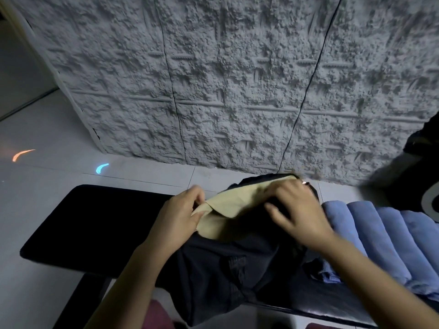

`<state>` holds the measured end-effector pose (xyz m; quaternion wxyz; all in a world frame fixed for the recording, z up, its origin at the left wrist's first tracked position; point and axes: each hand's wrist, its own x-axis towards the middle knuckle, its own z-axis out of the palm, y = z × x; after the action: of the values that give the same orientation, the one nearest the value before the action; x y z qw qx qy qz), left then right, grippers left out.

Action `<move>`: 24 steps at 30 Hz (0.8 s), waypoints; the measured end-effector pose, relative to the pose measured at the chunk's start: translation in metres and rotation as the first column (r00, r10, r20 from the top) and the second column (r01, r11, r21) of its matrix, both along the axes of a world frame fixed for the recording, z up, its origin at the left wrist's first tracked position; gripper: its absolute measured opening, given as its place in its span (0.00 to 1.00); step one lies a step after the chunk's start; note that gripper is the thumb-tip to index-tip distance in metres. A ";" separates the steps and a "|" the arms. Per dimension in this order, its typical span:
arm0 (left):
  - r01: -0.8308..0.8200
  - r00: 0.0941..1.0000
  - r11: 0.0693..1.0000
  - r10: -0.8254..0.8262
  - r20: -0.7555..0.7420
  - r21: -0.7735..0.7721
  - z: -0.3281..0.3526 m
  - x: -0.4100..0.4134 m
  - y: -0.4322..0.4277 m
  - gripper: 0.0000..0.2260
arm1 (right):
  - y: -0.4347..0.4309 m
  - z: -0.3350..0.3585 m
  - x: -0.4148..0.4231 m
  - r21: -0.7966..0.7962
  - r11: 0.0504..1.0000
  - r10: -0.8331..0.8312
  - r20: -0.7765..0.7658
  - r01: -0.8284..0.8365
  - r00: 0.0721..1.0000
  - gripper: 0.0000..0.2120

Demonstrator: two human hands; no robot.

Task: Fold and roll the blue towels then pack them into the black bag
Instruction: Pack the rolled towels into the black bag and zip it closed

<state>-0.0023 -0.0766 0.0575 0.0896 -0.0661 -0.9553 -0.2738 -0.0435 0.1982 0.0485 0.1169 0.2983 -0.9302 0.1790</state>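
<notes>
One wide-angle camera, worn on the head, is looking forward and down, sitting close over the desk (83,222). It is facing a rough grey wall (237,79), with the left hand (180,214), right hand (297,210) and black bag (213,269) lying near centre.

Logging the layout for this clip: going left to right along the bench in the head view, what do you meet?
Bare bench pad → left hand → bag's tan lining → right hand → rolled blue towels.
</notes>
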 end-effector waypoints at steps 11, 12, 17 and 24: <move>0.039 0.991 0.996 -0.028 0.131 -0.084 0.004 0.002 0.020 0.30 | 0.042 -0.048 0.092 0.453 0.858 0.237 0.066 -0.241 0.969 0.22; 0.034 0.987 0.997 -0.023 0.157 -0.070 0.004 0.002 0.021 0.31 | 0.045 -0.049 0.100 0.422 0.870 0.250 0.065 -0.254 0.966 0.20; 0.097 0.970 0.993 -0.079 0.231 -0.066 0.001 0.000 0.028 0.37 | 0.001 -0.024 0.096 0.258 0.956 0.042 0.352 -0.140 0.935 0.20; 0.079 0.964 0.997 -0.070 0.255 -0.025 0.000 0.000 0.027 0.38 | -0.101 -0.064 0.042 0.231 0.972 -0.176 0.853 -0.053 0.491 0.38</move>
<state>-0.0022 -0.0494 0.0572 -0.0451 -0.0681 -0.9604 -0.2664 -0.0016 0.0967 -0.0155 -0.3957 0.1452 -0.8860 0.1932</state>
